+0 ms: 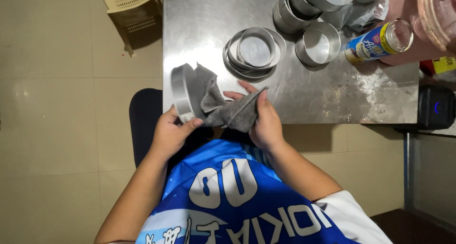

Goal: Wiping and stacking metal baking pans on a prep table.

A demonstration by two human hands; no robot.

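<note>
Head view: left hand (170,130) pinches round metal tin (182,93) on edge; right hand (264,118) clutches grey cloth (223,106). Cloth tug could twist tin loose onto steel table (332,97).

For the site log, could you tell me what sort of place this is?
Probably a small baking kitchen: a bare stainless-steel worktable, stacked round metal cake tins, and a grey cloth wiping one.

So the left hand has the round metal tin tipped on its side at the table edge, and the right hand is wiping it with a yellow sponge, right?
Not quite. The left hand does hold the round metal tin on its side at the edge of the steel table, but the right hand holds a grey cloth, not a yellow sponge. The head view shows the cloth draped into the tin.
</note>
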